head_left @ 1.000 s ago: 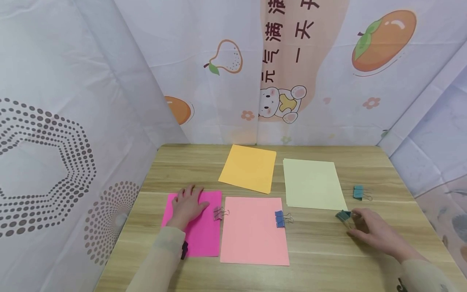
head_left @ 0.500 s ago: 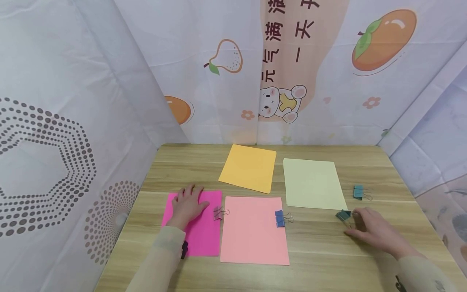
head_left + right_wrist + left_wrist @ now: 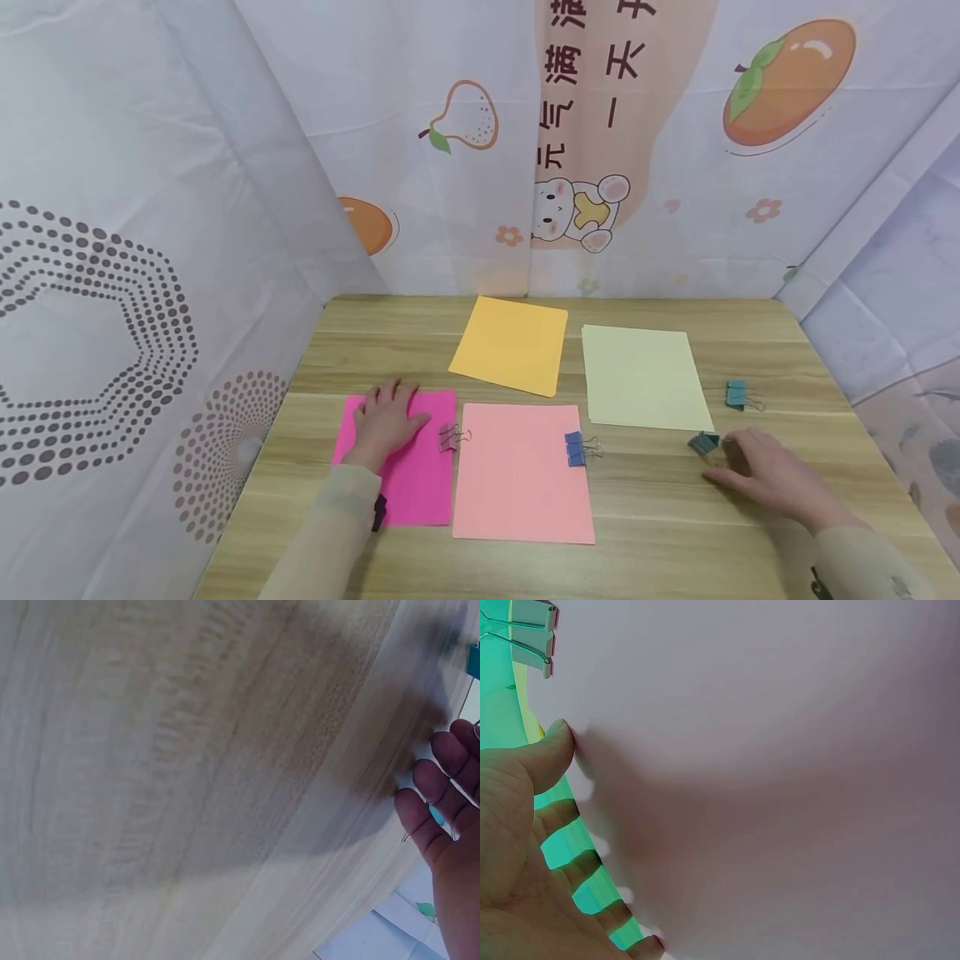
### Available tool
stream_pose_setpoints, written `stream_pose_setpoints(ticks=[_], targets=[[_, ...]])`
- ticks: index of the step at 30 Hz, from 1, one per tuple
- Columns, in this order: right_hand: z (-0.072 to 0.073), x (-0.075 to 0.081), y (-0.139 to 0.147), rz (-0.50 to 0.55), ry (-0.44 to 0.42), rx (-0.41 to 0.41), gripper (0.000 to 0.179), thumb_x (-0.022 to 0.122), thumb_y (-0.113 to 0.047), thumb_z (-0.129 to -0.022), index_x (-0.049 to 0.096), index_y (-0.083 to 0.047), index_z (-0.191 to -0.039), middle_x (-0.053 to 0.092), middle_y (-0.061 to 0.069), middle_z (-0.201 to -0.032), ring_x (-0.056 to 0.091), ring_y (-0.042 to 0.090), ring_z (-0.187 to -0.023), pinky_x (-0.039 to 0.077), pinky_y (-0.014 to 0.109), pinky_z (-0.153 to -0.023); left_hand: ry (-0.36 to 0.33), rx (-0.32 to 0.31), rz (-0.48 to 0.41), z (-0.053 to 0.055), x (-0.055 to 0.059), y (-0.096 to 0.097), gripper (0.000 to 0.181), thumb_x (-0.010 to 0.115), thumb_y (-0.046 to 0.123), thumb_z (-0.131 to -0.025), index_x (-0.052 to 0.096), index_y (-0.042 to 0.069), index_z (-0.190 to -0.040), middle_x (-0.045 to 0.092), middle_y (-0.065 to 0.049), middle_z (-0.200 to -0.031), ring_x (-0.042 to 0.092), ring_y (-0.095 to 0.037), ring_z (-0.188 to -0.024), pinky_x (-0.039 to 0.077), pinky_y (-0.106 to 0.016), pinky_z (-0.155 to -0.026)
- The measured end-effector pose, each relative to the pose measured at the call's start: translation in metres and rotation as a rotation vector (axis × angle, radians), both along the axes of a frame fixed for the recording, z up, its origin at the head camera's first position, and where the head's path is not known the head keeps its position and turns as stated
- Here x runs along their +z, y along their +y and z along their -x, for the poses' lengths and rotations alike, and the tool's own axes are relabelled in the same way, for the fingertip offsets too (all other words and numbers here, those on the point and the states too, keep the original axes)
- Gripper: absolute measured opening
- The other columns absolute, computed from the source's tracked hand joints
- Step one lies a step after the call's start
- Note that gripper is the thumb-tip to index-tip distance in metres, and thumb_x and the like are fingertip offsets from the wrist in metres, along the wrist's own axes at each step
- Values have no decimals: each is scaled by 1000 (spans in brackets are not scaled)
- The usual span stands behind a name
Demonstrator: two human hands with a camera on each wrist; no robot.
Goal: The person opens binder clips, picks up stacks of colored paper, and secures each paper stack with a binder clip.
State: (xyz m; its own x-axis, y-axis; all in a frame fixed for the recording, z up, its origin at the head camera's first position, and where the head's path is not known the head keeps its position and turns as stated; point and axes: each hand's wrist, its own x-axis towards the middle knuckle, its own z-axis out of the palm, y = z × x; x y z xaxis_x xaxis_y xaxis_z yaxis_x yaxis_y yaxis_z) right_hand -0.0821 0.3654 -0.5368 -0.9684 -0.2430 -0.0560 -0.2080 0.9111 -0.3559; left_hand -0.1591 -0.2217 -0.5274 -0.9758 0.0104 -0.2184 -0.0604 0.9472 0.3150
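In the head view my left hand rests on a magenta sheet of paper, its fingers spread. A pink-purple binder clip sits on that sheet's right edge, also visible in the left wrist view as a pale binder clip. At the right, my right hand pinches the wire handles of a dark teal binder clip between thumb and index finger. The clip is right at the lower right corner of a pale yellow-green paper stack. In the right wrist view only this clip's teal edge shows.
A pink sheet with a blue binder clip on its right edge lies in the middle. Behind it is an orange-yellow sheet. Another teal binder clip lies at the right. A printed curtain hangs behind the wooden table.
My right thumb has shifted slightly left, and the dark teal binder clip has turned and moved a little left with it. The left hand has stayed put on the magenta paper.
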Motion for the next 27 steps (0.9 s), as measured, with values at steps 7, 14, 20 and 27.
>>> stream_pose_setpoints(ticks=[7, 14, 20, 27], targets=[[-2, 3, -3, 6, -28, -19, 48, 76, -51, -89, 63, -7, -102, 59, 1, -92, 55, 17, -84, 51, 43, -73, -7, 4, -5, 0, 0, 0, 70, 65, 48, -98, 40, 20, -157, 25, -18, -164, 19, -53, -148, 21, -75, -110], [-5, 2, -7, -10, -15, -12, 38, 74, -50, -91, 56, -16, -91, 50, -5, -81, 45, 11, -72, 43, 32, -61, -12, 3, 2, 0, 0, 0, 70, 65, 48, -98, 40, 20, -157, 25, -17, -164, 19, -53, -148, 21, -76, -110], [-7, 2, -10, 2, -5, -12, 34, 73, -48, -92, 52, -22, -85, 47, -9, -75, 42, 5, -64, 36, 27, -55, -9, 2, 1, 0, -1, -1, 70, 65, 48, -98, 40, 20, -157, 25, -17, -165, 19, -52, -148, 21, -75, -110], [-9, 2, -13, -4, -12, -12, 32, 72, -47, -93, 52, -24, -84, 47, -11, -72, 41, 5, -62, 34, 27, -53, -8, 0, 5, 1, -2, -1, 70, 65, 48, -98, 40, 21, -157, 25, -17, -164, 19, -52, -148, 21, -75, -110]])
